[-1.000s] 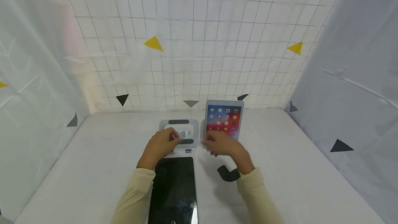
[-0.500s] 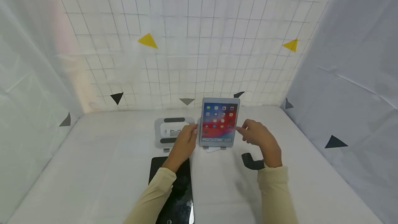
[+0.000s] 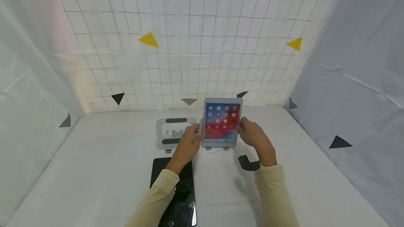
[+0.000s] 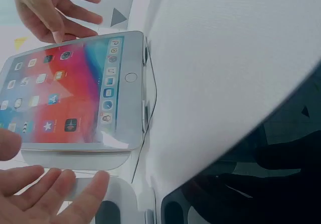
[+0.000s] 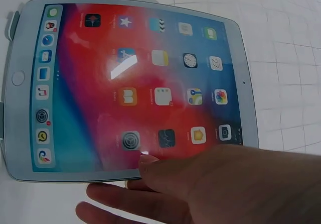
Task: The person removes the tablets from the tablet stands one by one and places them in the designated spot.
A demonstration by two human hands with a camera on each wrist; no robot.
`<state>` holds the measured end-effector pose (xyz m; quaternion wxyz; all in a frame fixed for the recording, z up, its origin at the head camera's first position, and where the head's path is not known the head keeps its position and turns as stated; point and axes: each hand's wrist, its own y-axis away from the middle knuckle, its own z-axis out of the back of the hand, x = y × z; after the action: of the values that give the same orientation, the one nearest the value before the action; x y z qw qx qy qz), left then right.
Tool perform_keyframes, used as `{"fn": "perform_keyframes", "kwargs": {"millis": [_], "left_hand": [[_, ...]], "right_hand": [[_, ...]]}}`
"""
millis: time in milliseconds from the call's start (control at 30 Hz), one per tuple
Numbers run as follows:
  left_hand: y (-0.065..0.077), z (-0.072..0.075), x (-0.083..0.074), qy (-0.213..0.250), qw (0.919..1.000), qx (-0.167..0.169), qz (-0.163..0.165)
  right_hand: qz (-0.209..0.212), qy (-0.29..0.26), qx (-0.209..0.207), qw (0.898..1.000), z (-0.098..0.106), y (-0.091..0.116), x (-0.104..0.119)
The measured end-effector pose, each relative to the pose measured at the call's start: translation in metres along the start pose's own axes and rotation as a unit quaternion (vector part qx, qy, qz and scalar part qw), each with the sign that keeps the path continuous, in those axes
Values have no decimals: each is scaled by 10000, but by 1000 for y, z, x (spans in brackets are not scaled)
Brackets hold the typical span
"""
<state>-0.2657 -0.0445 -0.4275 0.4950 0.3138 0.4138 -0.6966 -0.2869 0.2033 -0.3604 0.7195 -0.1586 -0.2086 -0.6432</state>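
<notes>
A lit white-framed tablet (image 3: 222,122) leans upright on a grey stand, its lower edge behind two small hooks. My right hand (image 3: 255,137) pinches its right edge; in the right wrist view the thumb (image 5: 148,164) lies over the front rim and a fingertip tucks behind, while the other fingers stick out loosely. My left hand (image 3: 187,146) hovers at the tablet's left side, and the left wrist view shows its relaxed fingers (image 4: 95,191) apart from the edge. Most of the stand is hidden behind the tablet.
Left of the tablet lies a second grey stand (image 3: 160,134) with dark pads. A dark-screened tablet (image 3: 186,199) lies flat in front of it, partly under my left forearm. A black strap (image 3: 247,164) juts from my right wrist. White sheets enclose the table.
Both hands have left the middle and gone to the two sides of the lit tablet. The right hand swung wide, then came in to its right edge.
</notes>
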Motion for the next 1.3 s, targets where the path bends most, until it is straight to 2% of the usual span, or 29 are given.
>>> {"fn": "perform_keyframes", "kwargs": {"millis": [267, 467, 700, 933, 1100, 1300], "left_hand": [[0, 2, 0, 136, 9999, 20, 83], [2, -2, -2, 175, 9997, -142, 69], [4, -6, 1, 302, 9993, 206, 70], [4, -3, 3, 567, 9981, 253, 55], [2, -2, 4, 860, 9961, 212, 33], [0, 0, 4, 887, 9960, 52, 82]], "right_hand": [[-93, 60, -90, 9999, -3, -2, 2], [-151, 57, -57, 9999, -3, -1, 1], [-62, 18, -81, 9999, -2, -2, 0], [52, -148, -84, 9998, -4, -3, 2], [51, -243, -27, 9997, 1, -2, 4], [113, -353, -82, 9993, 6, 1, 9]]}}
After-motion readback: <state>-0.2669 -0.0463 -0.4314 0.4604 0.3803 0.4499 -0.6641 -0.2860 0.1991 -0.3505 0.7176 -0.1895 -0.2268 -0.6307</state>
